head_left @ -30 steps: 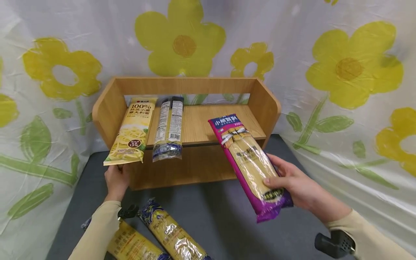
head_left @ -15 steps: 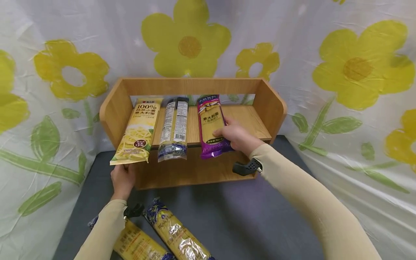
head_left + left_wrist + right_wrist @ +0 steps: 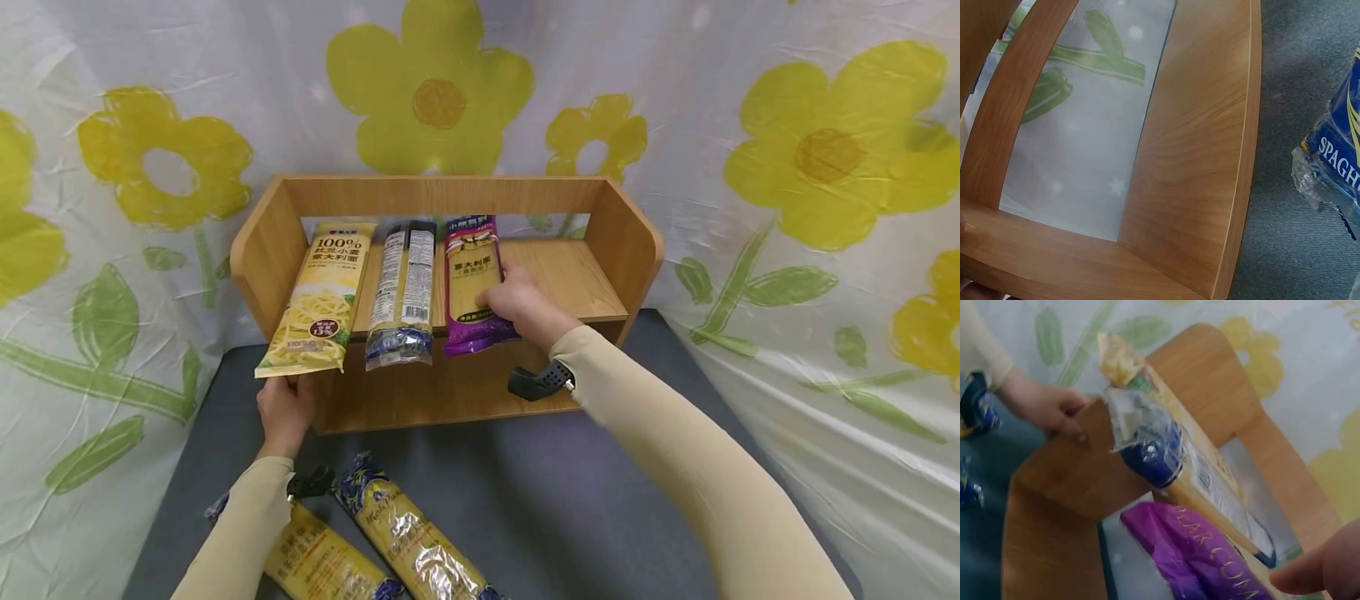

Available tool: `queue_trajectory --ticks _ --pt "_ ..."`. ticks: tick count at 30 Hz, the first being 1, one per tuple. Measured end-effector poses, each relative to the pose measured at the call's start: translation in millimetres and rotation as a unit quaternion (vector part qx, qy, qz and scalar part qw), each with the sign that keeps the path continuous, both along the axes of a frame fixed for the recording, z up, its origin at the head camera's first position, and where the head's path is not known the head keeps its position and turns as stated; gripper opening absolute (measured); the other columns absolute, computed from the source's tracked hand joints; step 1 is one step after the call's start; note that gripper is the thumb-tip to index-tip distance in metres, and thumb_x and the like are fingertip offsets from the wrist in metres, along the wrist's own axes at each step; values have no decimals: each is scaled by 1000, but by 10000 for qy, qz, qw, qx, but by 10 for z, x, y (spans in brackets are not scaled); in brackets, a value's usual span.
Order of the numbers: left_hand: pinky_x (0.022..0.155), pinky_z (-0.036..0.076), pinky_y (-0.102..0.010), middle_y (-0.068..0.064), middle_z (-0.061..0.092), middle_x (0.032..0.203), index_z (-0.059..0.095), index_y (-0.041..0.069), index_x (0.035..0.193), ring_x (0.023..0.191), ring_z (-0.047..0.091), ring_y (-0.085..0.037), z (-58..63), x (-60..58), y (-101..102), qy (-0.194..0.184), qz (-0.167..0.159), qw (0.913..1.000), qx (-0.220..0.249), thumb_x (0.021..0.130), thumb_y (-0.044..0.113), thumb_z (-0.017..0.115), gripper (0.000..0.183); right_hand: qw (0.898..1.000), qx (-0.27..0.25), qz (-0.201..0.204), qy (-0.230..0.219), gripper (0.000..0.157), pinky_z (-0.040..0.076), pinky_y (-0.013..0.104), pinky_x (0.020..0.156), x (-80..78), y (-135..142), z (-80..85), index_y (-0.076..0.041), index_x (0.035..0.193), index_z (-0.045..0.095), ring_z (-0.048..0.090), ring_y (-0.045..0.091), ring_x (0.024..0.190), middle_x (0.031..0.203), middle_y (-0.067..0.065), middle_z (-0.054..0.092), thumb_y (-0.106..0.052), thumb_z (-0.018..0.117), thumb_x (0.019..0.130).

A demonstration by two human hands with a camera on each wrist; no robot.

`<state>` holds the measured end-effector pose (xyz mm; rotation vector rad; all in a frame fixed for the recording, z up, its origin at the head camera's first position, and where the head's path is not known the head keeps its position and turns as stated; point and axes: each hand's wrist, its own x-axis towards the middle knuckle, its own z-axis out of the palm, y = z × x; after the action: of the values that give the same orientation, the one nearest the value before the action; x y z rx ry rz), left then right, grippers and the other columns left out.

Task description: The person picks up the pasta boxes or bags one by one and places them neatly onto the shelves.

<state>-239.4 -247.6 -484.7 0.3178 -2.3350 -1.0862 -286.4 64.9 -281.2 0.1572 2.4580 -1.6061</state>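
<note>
My right hand (image 3: 523, 307) holds a purple-edged pasta pack (image 3: 472, 279) by its right side, thumb on the front. The pack lies over the upper board of a wooden shelf (image 3: 561, 271), its purple lower end jutting past the front edge. Left of it rests a clear and blue pasta pack (image 3: 403, 287), label side showing. A yellow pasta pack (image 3: 318, 300) leans at the far left. Below that yellow pack, my left hand (image 3: 283, 417) grips the shelf's left side panel; in the right wrist view its thumb lies over the panel (image 3: 1094, 459).
Two gold-and-blue spaghetti packs, one under the left forearm (image 3: 322, 554) and one beside it (image 3: 420, 542), lie on the dark grey tabletop (image 3: 570, 500). A white curtain with yellow flowers (image 3: 438, 104) hangs behind the shelf and at both sides.
My right hand has carried the purple pasta pack from in front of the shelf, forward and left, onto the upper board beside the blue pack. The left hand has stayed at the shelf.
</note>
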Motion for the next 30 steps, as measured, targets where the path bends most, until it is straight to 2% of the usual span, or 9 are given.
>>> queue_trajectory --ticks 4,6,8,11,13,15,17,24,30 --pt "72 41 -50 -29 62 89 61 -7 124 79 56 -41 -22 -4 8 88 7 10000 -7 102 10 52 29 9995 286 23 94 81 34 42 121 50 107 38 -6 162 16 40 29 144 162 21 34 -2 60 94" --pt "72 40 -49 -28 61 87 61 -7 123 78 55 -41 -37 -7 10 138 14 9999 -40 102 10 52 28 9991 365 96 189 83 44 37 110 91 201 46 -6 163 10 51 26 129 160 22 36 -4 59 95" --pt "71 39 -49 -27 59 84 61 -7 120 76 54 -40 -54 -14 7 186 -9 9998 -73 102 9 52 26 9986 406 209 256 82 51 32 90 159 322 53 -6 163 10 56 23 105 155 24 42 -6 58 96" --pt "71 40 -52 -28 59 84 61 -8 118 76 54 -42 -76 -27 -7 311 -53 9994 -118 101 8 52 25 9976 501 417 211 81 49 32 79 299 540 66 -7 163 9 60 25 102 151 27 47 -10 57 98" --pt "72 41 -56 -30 59 85 60 -8 117 77 54 -45 -83 -38 -21 380 -61 9992 -122 100 7 52 24 9968 530 584 137 81 52 41 89 407 696 66 -8 164 7 58 33 123 155 28 42 -12 56 100" --pt "74 41 -56 -30 60 86 60 -7 118 79 54 -45 -84 -48 -30 378 -54 9992 -101 101 8 52 25 9961 526 711 45 80 49 49 100 515 846 44 -7 164 6 46 39 141 157 29 39 -13 55 101" --pt "74 41 -55 -30 60 87 60 -7 121 80 55 -45 -78 -47 -50 321 -53 9994 -86 102 8 51 26 9951 529 840 27 78 49 51 102 609 975 -10 -5 163 7 43 43 143 156 31 39 -13 55 101" --pt "75 41 -54 -31 61 93 59 -7 125 83 54 -44 -53 -10 -80 125 -2 9999 6 102 7 49 29 9955 291 898 -76 70 55 34 79 877 1240 -460 2 157 23 61 35 121 144 34 50 -10 58 98" --pt "72 38 -49 -26 57 85 60 -7 124 79 52 -39 -37 -17 -49 52 -89 9999 50 102 7 49 27 9955 137 839 -407 64 56 37 78 1089 1316 -1003 5 153 30 63 30 107 129 28 60 -11 58 97"
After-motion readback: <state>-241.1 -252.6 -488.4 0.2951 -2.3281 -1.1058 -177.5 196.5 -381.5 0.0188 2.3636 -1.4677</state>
